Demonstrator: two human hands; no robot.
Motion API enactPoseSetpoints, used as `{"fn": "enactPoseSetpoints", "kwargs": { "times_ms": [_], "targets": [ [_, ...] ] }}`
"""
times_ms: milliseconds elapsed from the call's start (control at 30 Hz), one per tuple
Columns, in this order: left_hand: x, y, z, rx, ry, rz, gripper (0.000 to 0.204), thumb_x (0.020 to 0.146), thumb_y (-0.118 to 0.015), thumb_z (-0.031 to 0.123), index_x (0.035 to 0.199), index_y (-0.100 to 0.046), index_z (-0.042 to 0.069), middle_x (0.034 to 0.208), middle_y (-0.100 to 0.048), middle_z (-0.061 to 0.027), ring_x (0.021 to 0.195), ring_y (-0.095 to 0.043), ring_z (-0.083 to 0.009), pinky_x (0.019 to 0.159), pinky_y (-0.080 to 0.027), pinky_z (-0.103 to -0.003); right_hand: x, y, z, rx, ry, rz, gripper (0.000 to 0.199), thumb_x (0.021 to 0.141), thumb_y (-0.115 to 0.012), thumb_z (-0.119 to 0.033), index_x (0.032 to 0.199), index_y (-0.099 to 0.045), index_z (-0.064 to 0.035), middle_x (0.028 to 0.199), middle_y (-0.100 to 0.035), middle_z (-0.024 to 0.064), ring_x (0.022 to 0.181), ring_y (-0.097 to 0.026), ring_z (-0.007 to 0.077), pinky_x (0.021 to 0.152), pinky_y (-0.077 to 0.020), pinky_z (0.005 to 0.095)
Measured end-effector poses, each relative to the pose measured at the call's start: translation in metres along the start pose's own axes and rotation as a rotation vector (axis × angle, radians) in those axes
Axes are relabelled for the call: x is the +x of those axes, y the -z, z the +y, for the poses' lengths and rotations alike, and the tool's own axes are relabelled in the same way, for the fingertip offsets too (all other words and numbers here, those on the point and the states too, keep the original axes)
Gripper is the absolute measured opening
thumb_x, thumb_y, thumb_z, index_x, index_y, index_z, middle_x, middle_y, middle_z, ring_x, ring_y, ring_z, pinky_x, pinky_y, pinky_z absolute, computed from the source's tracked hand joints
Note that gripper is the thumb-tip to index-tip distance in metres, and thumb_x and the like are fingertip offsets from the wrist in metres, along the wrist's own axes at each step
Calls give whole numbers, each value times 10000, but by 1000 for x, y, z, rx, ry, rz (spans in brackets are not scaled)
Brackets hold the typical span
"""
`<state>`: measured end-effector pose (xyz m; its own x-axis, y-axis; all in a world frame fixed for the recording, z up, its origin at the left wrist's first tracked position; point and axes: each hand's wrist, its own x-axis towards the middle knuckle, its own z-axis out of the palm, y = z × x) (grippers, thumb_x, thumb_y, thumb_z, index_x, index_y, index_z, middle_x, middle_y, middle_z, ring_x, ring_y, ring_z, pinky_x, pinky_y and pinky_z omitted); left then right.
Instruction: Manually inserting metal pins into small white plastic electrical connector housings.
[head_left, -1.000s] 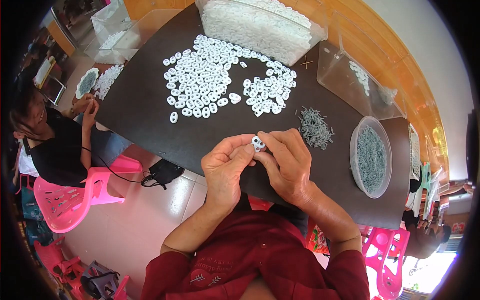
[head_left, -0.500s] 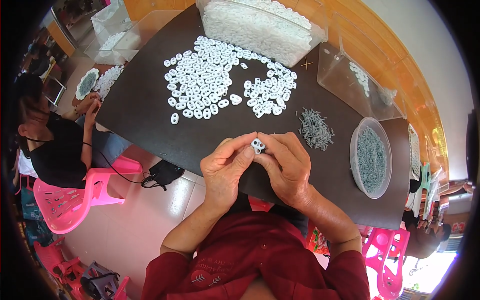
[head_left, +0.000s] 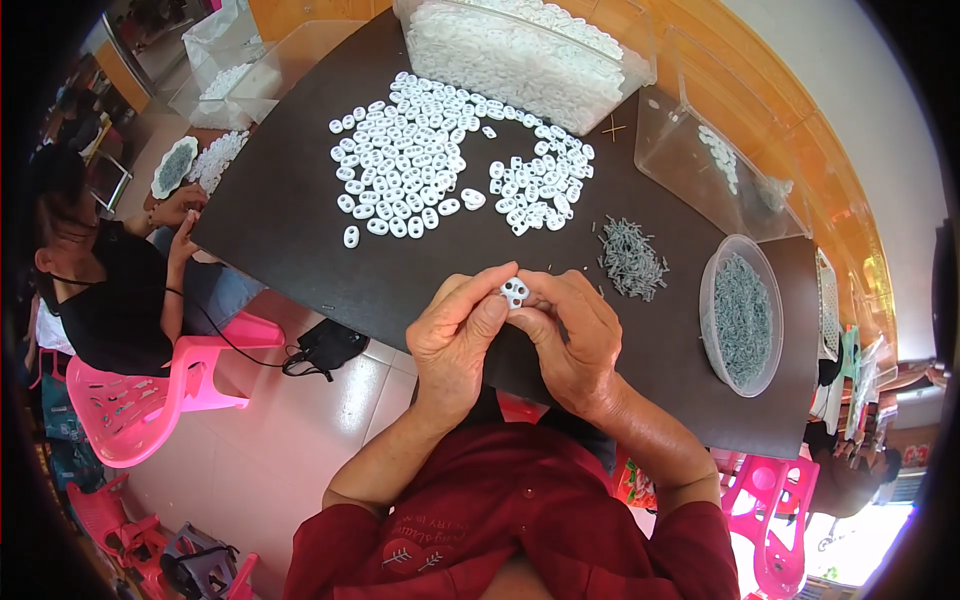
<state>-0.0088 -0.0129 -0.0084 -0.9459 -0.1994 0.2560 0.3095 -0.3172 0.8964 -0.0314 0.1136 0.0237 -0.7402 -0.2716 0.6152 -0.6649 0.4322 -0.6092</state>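
Between my fingertips, over the near edge of the dark table (head_left: 300, 250), is a small white plastic piece with dark holes (head_left: 514, 291). My left hand (head_left: 452, 340) pinches it from the left with thumb and forefinger. From the other side my right hand (head_left: 572, 335) closes on the same piece, its fingers hiding part of it. Beyond my hands lie a wide spread of white oval two-holed pieces (head_left: 395, 165) and a smaller heap of similar white pieces (head_left: 535, 190). Right of that heap is a pile of short grey pins (head_left: 632, 260).
A clear bin (head_left: 515, 60) full of white pieces stands at the far edge. To the right are a clear bowl of grey pins (head_left: 742, 320) and a tilted clear box (head_left: 690, 160) with a few white pieces. Another person (head_left: 110, 270) sits at left by a pink chair (head_left: 130, 400).
The white piece turns slightly between my fingertips, and its holes show at a different angle. My left hand shifts a little to the right. The other person's hands move slightly.
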Motion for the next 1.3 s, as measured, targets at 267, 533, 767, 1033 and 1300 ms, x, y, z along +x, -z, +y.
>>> {"fn": "enactPoseSetpoints", "kwargs": {
  "times_ms": [267,533,767,1033,1300],
  "targets": [
    [-2,-1,-5,-74,-48,38,213,897,-612,69,1089,-655,-14,869,-552,-1,774,-487,-58,685,-399,-178,-1,-6,-1,51,58,66,295,727,-699,65,1012,-637,18,724,-570,68,596,-523,140,523,-422,244],
    [-6,-7,2,-86,-22,135,197,911,-596,75,1070,-649,-29,893,-568,-16,806,-528,-73,725,-424,-192,-4,-8,-5,68,29,43,304,734,-700,59,1026,-619,40,751,-592,74,616,-536,145,540,-440,242],
    [-12,-8,3,-140,-22,128,209,916,-588,73,1091,-637,-30,904,-564,-17,827,-530,-75,749,-424,-195,-7,-9,-6,65,51,60,273,752,-693,45,1010,-607,42,791,-610,77,628,-521,146,545,-435,248],
    [-14,-6,3,-51,-91,127,218,918,-588,104,1077,-638,-37,894,-563,-11,805,-483,-75,751,-391,-209,-9,-13,-6,61,90,92,238,763,-679,38,990,-607,37,772,-603,75,605,-499,158,527,-411,257],
    [-15,-7,1,-30,-111,129,212,925,-583,128,1058,-634,-29,850,-532,7,774,-461,-68,724,-373,-201,-10,-17,-2,21,143,121,217,771,-669,34,978,-604,36,774,-602,72,596,-492,169,509,-399,269]
  ]
}}
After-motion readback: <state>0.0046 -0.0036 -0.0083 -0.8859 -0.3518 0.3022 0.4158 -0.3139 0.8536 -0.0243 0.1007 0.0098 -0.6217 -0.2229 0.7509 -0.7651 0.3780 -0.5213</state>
